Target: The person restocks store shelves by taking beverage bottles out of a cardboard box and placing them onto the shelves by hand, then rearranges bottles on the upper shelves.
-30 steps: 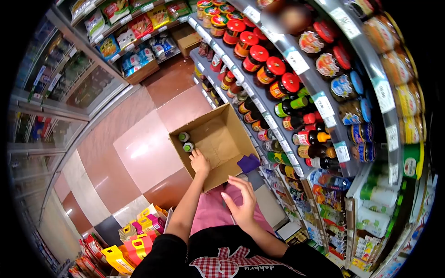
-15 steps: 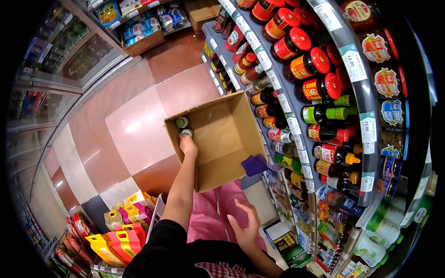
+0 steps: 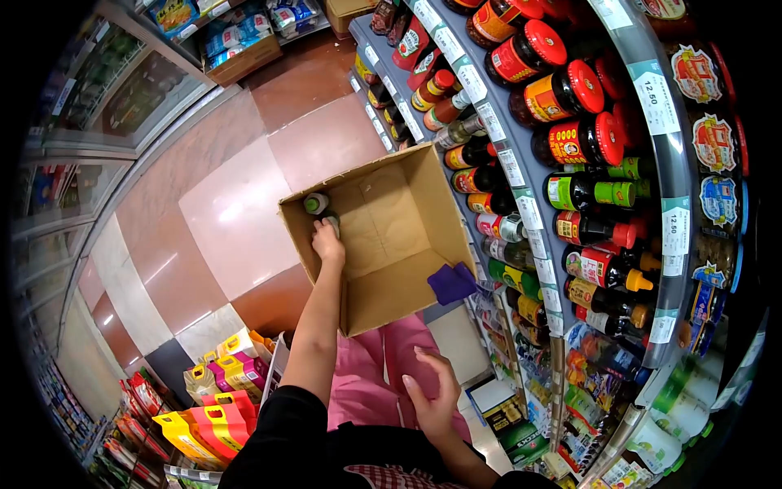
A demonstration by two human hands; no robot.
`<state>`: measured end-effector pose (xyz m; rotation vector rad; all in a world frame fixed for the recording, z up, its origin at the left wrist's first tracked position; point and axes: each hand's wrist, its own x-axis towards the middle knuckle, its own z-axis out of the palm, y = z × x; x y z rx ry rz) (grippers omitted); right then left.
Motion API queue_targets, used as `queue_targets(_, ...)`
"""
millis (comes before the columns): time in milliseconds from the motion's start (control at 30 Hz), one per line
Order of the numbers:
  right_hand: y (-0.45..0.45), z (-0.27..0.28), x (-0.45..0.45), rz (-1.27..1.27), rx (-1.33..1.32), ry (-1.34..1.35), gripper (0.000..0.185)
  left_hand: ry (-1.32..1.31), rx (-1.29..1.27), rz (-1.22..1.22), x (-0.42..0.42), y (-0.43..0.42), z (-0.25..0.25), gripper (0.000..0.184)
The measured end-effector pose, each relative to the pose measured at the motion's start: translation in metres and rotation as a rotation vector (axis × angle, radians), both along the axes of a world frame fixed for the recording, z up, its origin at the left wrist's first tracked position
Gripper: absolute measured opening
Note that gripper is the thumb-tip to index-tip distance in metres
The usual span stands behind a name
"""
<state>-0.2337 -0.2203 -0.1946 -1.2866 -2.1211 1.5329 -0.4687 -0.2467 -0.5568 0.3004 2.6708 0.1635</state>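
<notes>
1. Resting the left hand (image 3: 327,242) inside the cardboard box (image 3: 395,216), fingers bent down over the nearer container (image 3: 332,222) beside the left wall.
2. Hiding most of that container beneath the fingers, leaving the firmness of any grip impossible to tell.
3. Showing the farther container (image 3: 316,203) just beyond, in the far left corner, greenish on top, too small to read.
4. Covering part of the box's left wall with the left forearm (image 3: 314,334).
5. Holding the right hand (image 3: 434,399) above the pink trousers (image 3: 354,367), thumb and fingers spread wide apart.
6. Draping the purple cloth (image 3: 452,283) over the rim by the near right corner, concealing the edge there.
7. Losing the rightmost jars (image 3: 696,73) partly into the dark border.
8. Blocking some red and yellow packages (image 3: 216,428) with the black sleeve (image 3: 277,436).
</notes>
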Motion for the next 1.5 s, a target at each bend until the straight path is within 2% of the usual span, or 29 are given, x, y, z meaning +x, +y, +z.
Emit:
queue_targets(167, 0.002, 0.004, 0.004, -0.036, 0.039, -0.007, 0.042, 0.008, 0.113, -0.147, 0.012, 0.012, 0.034, 0.039)
queue_targets(333, 0.012, 0.015, 0.003, -0.086, 0.110, 0.030, 0.041, -0.115, 0.316, -0.274, 0.019, 0.011, 0.125, 0.050)
queue_targets(400, 0.019, 0.021, 0.002, -0.109, 0.142, 0.056, 0.040, -0.122, 0.387, -0.329, 0.020, 0.014, 0.178, 0.040)
queue_targets(567, 0.035, 0.029, 0.004, -0.085, 0.325, 0.073, 0.049, -0.154, 0.577, -0.558, 0.023, 0.031, 0.318, 0.030)
queue_targets(667, 0.042, 0.046, 0.001, -0.070, 0.387, 0.125, 0.052, -0.203, 0.601, -0.708, 0.028, 0.044, 0.399, 0.030)
queue_targets(700, 0.043, 0.047, 0.003, -0.048, 0.403, 0.140, 0.060, -0.216, 0.634, -0.759, 0.030, 0.046, 0.422, 0.031)
queue_targets(833, 0.050, 0.072, 0.009, -0.070, 0.421, 0.201, 0.070, -0.230, 0.713, -1.020, 0.037, 0.057, 0.513, 0.033)
queue_targets(933, 0.060, 0.093, 0.014, -0.063, 0.461, 0.257, 0.072, -0.292, 0.680, -1.199, 0.046, 0.068, 0.579, 0.034)
queue_targets(1067, 0.067, 0.114, 0.022, -0.089, 0.553, 0.354, 0.073, -0.312, 0.717, -1.460, 0.061, 0.089, 0.645, 0.033)
queue_targets(1233, 0.073, 0.152, 0.045, -0.171, 0.617, 0.485, 0.068, -0.411, 0.632, -1.771, 0.088, 0.115, 0.707, 0.033)
queue_targets(1500, 0.084, 0.196, 0.099, -0.348, 0.745, 0.528, 0.061, -0.546, 0.661, -1.995, 0.146, 0.166, 0.755, 0.029)
